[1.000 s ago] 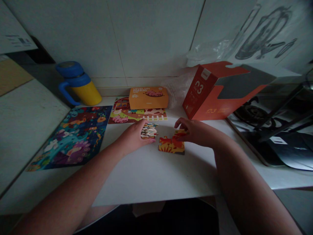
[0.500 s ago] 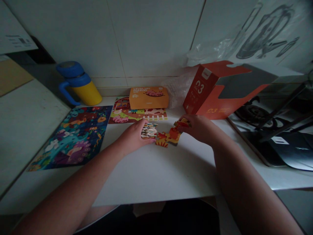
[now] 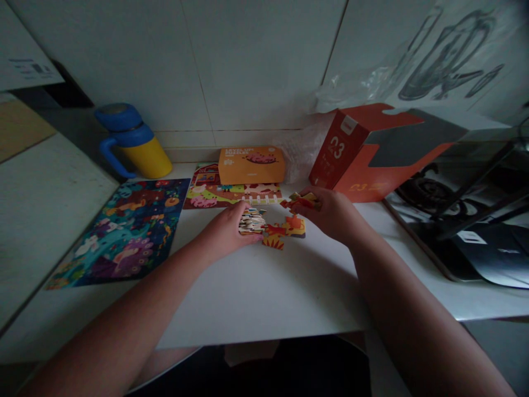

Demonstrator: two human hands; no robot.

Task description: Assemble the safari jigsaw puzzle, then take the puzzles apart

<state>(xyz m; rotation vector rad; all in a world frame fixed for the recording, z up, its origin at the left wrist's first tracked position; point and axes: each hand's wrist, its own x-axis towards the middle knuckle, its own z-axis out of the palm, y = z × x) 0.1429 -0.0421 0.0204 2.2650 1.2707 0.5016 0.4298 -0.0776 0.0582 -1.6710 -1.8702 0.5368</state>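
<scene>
My left hand [image 3: 231, 231] is closed around a thick stack of jigsaw puzzle pieces [image 3: 252, 221], their pale edges facing right. To the right, my right hand [image 3: 326, 209] grips a few red and yellow puzzle pieces [image 3: 301, 203] between thumb and fingers, held slightly above the table. Between the hands, several orange and yellow puzzle pieces [image 3: 294, 227] lie on the white table, touching or overlapping one another. One of them, with a spiky yellow pattern [image 3: 273, 242], sits close to my left fingertips. My palms hide part of both bunches.
A finished-looking sea picture sheet [image 3: 132, 231] lies at left, a farm picture [image 3: 202, 199] behind the hands. An orange puzzle box [image 3: 252, 165] rests on it. A blue and yellow flask [image 3: 144, 149], a red-orange carton [image 3: 351, 160], bubble wrap [image 3: 301, 151] and a black stove [image 3: 446, 237] surround the workspace.
My right hand has lifted up and slightly left with its puzzle pieces, uncovering more of the orange piece on the table. My left hand has stayed in place.
</scene>
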